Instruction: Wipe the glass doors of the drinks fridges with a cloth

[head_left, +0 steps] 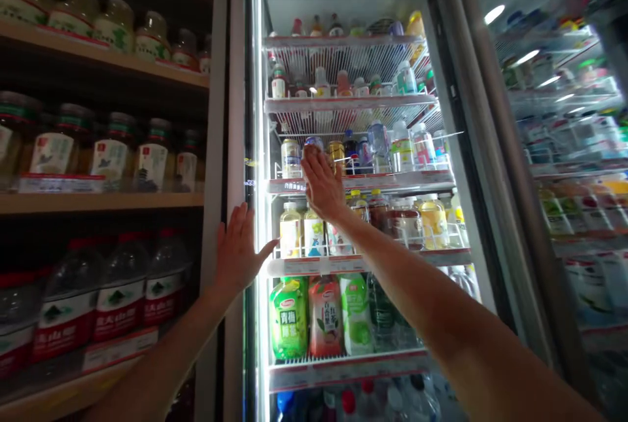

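I stand at an open drinks fridge (pixel 255 101) with several white wire shelves of bottles and cans. My right hand (pixel 321 181) reaches in to the third shelf from the top, fingers wrapped on a can (pixel 313 143) with a blue top. Beside it stand a silver can (pixel 290 158) and a gold can (pixel 336 152). My left hand (pixel 238 252) lies flat with fingers spread against the fridge's left frame, holding nothing. Below my right hand are yellow and white drink bottles (pixel 290 229).
The glass fridge door (pixel 495 167) swings open to the right, in front of a second fridge (pixel 574 147). Wooden shelves (pixel 103 199) at left carry jars and large water bottles (pixel 120 291). Large green and pink bottles (pixel 307 314) fill a lower fridge shelf.
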Demonstrator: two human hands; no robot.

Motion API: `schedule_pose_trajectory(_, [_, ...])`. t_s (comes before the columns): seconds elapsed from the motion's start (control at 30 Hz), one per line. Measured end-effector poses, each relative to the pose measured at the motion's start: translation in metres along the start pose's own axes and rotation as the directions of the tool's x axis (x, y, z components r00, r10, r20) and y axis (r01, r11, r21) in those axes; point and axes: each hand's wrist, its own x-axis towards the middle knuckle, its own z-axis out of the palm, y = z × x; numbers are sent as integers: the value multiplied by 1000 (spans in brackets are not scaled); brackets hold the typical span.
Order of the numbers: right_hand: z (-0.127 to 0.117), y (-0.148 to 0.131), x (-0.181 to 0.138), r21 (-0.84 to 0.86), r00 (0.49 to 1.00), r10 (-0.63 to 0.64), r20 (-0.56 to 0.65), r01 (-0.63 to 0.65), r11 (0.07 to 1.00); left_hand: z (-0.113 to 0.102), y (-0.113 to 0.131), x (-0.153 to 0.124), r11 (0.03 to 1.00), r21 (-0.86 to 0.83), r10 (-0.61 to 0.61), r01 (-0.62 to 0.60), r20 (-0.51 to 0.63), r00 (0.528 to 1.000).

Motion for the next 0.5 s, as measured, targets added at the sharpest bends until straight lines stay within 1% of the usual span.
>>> schedule_pose_trajectory(0.03, [3,-7,-4,20,996,-81,31,80,997,-1,-2,-2,1000,-1,2,-2,-20,1000])
schedule_pose_trajectory(0.07, [7,-15,-9,47,973,-219,75,216,975,-2,-4,-4,1000,-1,15,-15,-37,999])
schedule_pose_trajectory(0.1, [10,-21,-14,76,925,-362,117,355,932,-4,-6,-7,999,0,37,-37,-48,998])
schedule_pose_trajectory(0.13, [13,-25,-16,99,875,-462,142,452,886,-5,-8,-9,998,0,63,-63,-54,997])
schedule_pose_trajectory(0.17, [14,-28,-16,106,852,-501,149,490,865,-6,-11,-12,996,0,84,-84,-57,995])
schedule_pose_trajectory(0.2, [15,-29,-14,99,869,-475,141,465,880,-7,-14,-14,995,-1,96,-96,-57,994])
schedule_pose_trajectory(0.23, [15,-29,-9,82,911,-396,118,389,918,-9,-17,-16,995,-1,96,-97,-59,994])
schedule_pose_trajectory(0.27, [14,-28,-5,67,953,-292,85,287,956,-10,-20,-17,996,-2,90,-90,-63,994])
schedule_pose_trajectory(0.3, [14,-29,-2,59,979,-198,52,195,979,-11,-22,-17,997,-2,83,-83,-67,994])
schedule_pose_trajectory(0.33, [15,-30,-1,57,987,-157,34,155,986,-12,-24,-18,997,-3,78,-79,-72,994])
schedule_pose_trajectory(0.37, [16,-32,-4,61,982,-184,35,181,982,-13,-26,-18,997,-4,75,-76,-79,994])
schedule_pose_trajectory(0.4, [17,-35,-8,69,962,-270,49,266,961,-13,-27,-19,997,-6,73,-73,-86,994])
schedule_pose_trajectory(0.43, [18,-37,-14,83,915,-397,70,391,916,-14,-27,-19,997,-8,71,-72,-90,993])
schedule_pose_trajectory(0.47, [18,-37,-19,101,851,-517,91,509,855,-14,-26,-19,997,-12,70,-71,-90,993])
schedule_pose_trajectory(0.5, [18,-37,-22,112,798,-593,107,583,805,-14,-25,-19,997,-16,68,-70,-91,993])
